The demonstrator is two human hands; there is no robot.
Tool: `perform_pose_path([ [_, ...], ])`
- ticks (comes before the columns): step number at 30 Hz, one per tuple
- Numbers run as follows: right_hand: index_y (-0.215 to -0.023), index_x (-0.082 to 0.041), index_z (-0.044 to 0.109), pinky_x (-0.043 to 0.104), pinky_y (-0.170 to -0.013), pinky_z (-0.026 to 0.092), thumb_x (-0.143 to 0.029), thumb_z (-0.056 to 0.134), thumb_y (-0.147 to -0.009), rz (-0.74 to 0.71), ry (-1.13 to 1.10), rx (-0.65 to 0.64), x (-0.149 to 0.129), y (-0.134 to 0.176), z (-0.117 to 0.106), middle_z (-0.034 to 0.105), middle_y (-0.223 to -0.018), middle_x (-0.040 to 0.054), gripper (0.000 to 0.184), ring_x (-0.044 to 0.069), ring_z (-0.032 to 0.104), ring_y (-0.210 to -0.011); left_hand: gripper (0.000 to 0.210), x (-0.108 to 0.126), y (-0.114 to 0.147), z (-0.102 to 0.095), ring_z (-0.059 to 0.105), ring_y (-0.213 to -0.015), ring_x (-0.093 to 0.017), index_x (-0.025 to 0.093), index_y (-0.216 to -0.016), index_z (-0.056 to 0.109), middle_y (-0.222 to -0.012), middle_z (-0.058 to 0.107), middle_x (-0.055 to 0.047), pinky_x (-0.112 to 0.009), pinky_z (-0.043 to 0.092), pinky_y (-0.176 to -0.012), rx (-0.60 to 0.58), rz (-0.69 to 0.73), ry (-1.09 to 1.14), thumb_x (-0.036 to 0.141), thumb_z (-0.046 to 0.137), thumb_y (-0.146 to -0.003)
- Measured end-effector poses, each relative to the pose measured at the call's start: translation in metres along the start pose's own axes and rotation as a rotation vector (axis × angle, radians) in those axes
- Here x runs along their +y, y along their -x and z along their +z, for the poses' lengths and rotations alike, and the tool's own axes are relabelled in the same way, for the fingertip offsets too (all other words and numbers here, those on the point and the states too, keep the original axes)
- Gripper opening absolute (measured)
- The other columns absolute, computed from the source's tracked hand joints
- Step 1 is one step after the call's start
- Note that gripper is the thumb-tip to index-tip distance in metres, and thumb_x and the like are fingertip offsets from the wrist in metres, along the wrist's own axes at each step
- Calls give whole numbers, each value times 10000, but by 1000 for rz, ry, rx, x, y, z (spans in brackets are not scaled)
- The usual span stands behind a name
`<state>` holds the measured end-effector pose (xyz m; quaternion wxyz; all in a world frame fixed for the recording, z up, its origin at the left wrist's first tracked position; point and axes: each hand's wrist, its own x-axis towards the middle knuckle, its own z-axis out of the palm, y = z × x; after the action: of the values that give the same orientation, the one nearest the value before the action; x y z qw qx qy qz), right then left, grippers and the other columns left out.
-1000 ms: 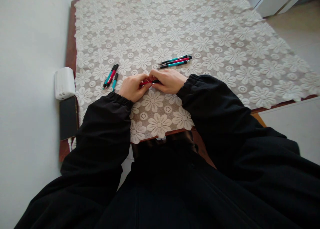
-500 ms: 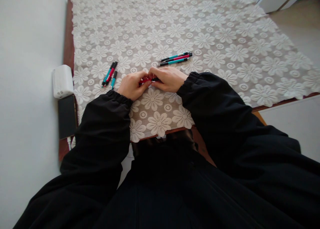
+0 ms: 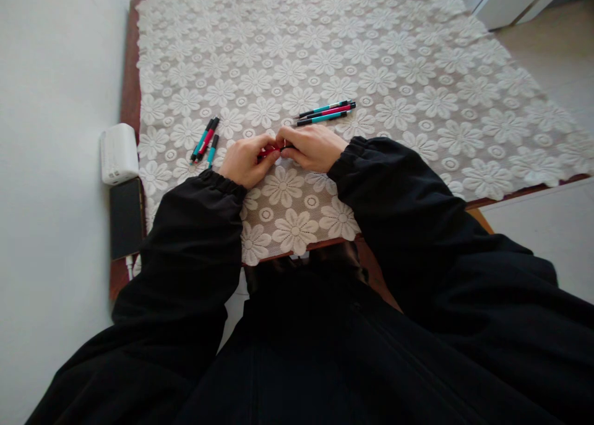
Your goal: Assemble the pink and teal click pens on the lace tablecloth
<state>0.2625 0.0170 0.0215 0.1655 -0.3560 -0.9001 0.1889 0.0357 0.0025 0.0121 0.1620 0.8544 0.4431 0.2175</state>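
Observation:
A red and black pen (image 3: 268,153) lies crosswise between my two hands, partly covered by the fingers. My left hand (image 3: 245,159) is closed on its red part. Black shows at the other end, where my right hand (image 3: 312,146) pinches it; the fingertips of both hands nearly meet. Just beyond my right hand, two blue-and-black pens and a red-and-black pen (image 3: 331,110) lie side by side. Left of my left hand rest a red-and-black pen (image 3: 207,140), a blue one close against it, and a shorter-looking blue-and-black piece (image 3: 213,150), partly hidden by the sleeve.
A white lace tablecloth (image 3: 297,227) with flower patterns covers the wooden table. At the left edge stand a white block-shaped device (image 3: 119,154) and a dark phone (image 3: 125,219) with a white cable (image 3: 129,267). A wall rises on the left.
The view has shifted slightly. My hands stay at nearly the same place with the red and black pen, and the fingers have moved only a little. The other pens lie as before.

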Motion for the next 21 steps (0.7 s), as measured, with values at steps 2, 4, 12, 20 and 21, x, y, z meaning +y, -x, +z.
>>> perform_pose_path([
  [2,-1205,-179,620,330,-776,353,-293,514,-1000,12,-3,3,0,0,-1,723,-1002,80,257,227,620,-897,319,-1,0,0,725,-886,-243,196,-1123,738,-1005,788,-77,-343,540,-810,0,14,12,422,573,-969],
  [4,-1202,-184,626,330,-778,349,-299,513,-1004,23,-7,1,-1,1,-1,722,-999,77,255,223,619,-896,325,-2,1,1,725,-885,-240,197,-1128,738,-1010,790,-76,-340,540,-812,0,18,9,432,575,-972],
  [12,-1238,-159,622,326,-768,332,-273,562,-952,5,11,44,-3,1,-2,730,-1058,92,314,223,611,-899,294,-1,0,2,712,-861,-225,197,-1121,732,-975,784,-66,-337,535,-802,48,-20,16,380,567,-960],
  [20,-1113,-177,684,333,-765,321,-355,519,-1010,28,-9,87,-3,1,-4,724,-948,70,263,211,591,-853,269,-2,1,2,706,-821,-208,205,-1079,733,-900,781,-46,-320,529,-762,57,5,61,390,557,-996],
  [21,-1113,-178,684,333,-766,322,-363,517,-1015,27,-10,97,-3,1,-4,723,-944,68,268,209,589,-854,267,-2,1,3,706,-820,-207,204,-1077,734,-901,781,-47,-319,528,-759,64,5,61,392,563,-996],
])
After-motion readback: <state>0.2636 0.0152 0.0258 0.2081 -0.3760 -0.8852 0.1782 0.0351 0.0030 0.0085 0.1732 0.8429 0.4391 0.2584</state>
